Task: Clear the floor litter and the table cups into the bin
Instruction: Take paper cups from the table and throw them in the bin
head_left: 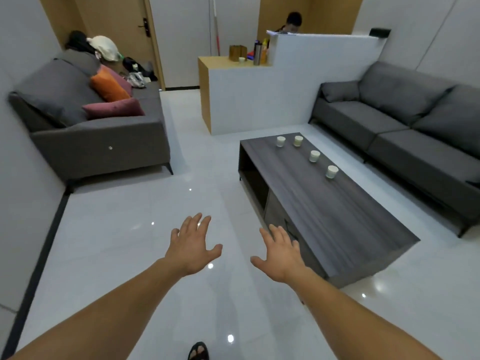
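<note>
Several white paper cups stand upright on the dark wood coffee table: two at its far end, one further along and the nearest one. My left hand and my right hand are stretched out in front of me over the glossy white floor, palms down, fingers spread, holding nothing. The right hand hovers by the table's near left corner, well short of the cups. No bin and no floor litter are in view.
A grey sofa with orange and maroon cushions stands on the left, another grey sofa on the right behind the table. A white counter with bottles stands at the back; a person sits behind it. My sandalled foot shows at the bottom.
</note>
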`<state>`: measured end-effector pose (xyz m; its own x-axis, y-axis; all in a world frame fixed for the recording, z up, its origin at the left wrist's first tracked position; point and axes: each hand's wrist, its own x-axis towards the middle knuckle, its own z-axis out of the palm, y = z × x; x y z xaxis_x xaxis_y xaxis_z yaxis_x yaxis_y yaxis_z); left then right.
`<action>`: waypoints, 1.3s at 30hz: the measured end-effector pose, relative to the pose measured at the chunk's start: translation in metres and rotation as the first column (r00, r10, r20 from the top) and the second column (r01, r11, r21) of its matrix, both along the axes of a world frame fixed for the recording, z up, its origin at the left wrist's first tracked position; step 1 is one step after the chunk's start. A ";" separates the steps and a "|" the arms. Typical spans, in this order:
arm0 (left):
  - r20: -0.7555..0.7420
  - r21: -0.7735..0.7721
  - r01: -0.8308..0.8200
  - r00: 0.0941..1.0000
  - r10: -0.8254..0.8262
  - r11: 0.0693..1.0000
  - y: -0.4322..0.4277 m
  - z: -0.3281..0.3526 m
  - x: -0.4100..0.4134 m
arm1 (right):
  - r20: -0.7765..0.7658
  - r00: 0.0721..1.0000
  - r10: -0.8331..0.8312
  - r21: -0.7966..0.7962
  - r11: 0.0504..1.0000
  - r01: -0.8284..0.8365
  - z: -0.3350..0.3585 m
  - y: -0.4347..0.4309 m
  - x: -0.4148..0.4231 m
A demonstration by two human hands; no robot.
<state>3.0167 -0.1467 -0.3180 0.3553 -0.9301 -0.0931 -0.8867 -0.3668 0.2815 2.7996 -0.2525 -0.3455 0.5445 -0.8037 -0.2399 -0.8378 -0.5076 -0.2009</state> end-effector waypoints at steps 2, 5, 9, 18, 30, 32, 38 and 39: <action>-0.003 -0.016 0.035 0.999 -0.035 0.999 -0.041 0.001 0.020 | 0.005 0.998 -0.070 -0.003 0.998 0.070 0.002 -0.029 0.011; -0.023 -0.012 0.097 0.995 -0.097 0.995 -0.096 0.004 0.044 | -0.008 0.991 -0.133 0.007 0.991 0.133 0.005 -0.066 0.026; -0.015 -0.010 0.181 0.983 -0.181 0.983 -0.164 0.007 0.068 | -0.024 0.977 -0.210 0.027 0.977 0.210 0.003 -0.110 0.044; -0.038 0.020 0.299 0.954 -0.298 0.954 -0.320 -0.011 0.086 | -0.066 0.943 -0.327 0.095 0.939 0.332 -0.020 -0.241 0.053; -0.021 0.062 0.353 0.936 -0.353 0.933 -0.544 -0.004 0.103 | -0.032 0.930 -0.365 0.109 0.924 0.367 -0.013 -0.468 0.080; -0.023 0.080 0.378 0.926 -0.377 0.922 -0.574 -0.010 0.109 | -0.055 0.921 -0.387 0.122 0.913 0.390 -0.020 -0.495 0.083; -0.054 0.112 0.478 0.878 -0.475 0.871 -0.691 -0.033 0.140 | -0.106 0.874 -0.475 0.172 0.857 0.486 -0.038 -0.584 0.106; -0.062 0.116 0.500 0.866 -0.496 0.858 -0.711 -0.036 0.146 | -0.109 0.862 -0.495 0.175 0.844 0.507 -0.041 -0.596 0.111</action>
<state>3.1622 -0.8576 -0.3537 -0.1572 -0.9622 -0.2224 -0.9524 0.0881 0.2917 2.9107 -0.8489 -0.3868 0.0609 -0.8986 -0.4345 -0.9806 0.0274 -0.1940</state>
